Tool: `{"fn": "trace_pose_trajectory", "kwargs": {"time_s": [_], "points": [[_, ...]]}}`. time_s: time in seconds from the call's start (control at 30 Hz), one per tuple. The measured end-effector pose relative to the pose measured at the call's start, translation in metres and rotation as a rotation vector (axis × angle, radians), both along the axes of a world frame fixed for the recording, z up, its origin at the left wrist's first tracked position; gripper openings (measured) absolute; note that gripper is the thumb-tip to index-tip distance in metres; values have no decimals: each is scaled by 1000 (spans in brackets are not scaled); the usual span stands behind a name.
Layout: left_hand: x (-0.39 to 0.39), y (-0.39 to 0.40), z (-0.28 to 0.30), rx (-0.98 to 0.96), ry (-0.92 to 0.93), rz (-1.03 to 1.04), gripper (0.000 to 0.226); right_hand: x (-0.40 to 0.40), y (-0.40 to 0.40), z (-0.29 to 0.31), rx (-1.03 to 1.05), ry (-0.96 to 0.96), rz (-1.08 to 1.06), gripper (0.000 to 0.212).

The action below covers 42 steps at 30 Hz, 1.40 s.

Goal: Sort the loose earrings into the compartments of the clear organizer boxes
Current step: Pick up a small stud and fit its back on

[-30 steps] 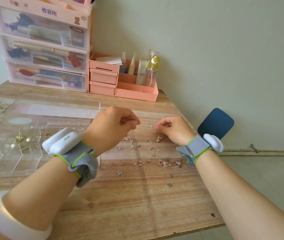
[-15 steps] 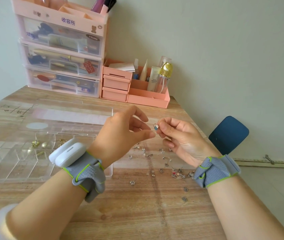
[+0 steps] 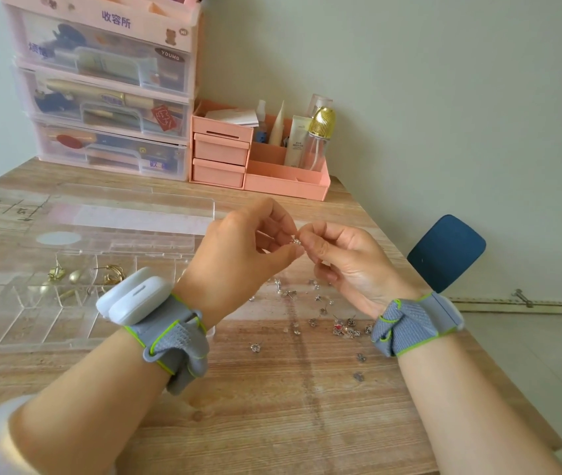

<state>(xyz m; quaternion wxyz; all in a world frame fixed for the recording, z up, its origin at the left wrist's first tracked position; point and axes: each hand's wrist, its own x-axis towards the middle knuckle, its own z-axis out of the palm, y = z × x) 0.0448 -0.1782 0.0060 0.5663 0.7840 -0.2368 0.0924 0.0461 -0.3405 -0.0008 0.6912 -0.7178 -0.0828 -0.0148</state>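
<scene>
Raised above the wooden table, my left hand and my right hand meet fingertip to fingertip and pinch one small silver stud earring between them. Below them several loose silver earrings lie scattered on the wood. A clear organizer box lies open at the left, with gold earrings in its far compartments; my left wrist hides its right end.
A pink drawer tower and a peach desk organizer with bottles stand against the wall. The table's right edge runs close past my right wrist, with a blue chair back beyond it.
Both hands rose from the scattered earrings and came together. The earring that my right hand lifted is now pinched by the fingers of both hands.
</scene>
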Motion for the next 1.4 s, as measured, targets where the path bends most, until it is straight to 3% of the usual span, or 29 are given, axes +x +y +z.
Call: {"fn": "trace_pose_trajectory", "kwargs": {"time_s": [0.13, 0.3, 0.67, 1.03, 1.4], "points": [[1, 1, 0, 3, 21, 8, 12, -1, -9, 2, -49, -16, -98, 23], [3, 2, 0, 11, 44, -15, 11, -6, -27, 8, -23, -30, -253, 9], [1, 6, 1, -20, 106, -46, 10, -22, -53, -5, -93, -38, -484, 11], [10, 11, -4, -36, 94, 13, 12, -15, -57, -19, -407, -89, -477, 12], [8, 11, -2, -14, 71, 20, 13, -14, -58, -23, -472, -70, -463, 8]]}}
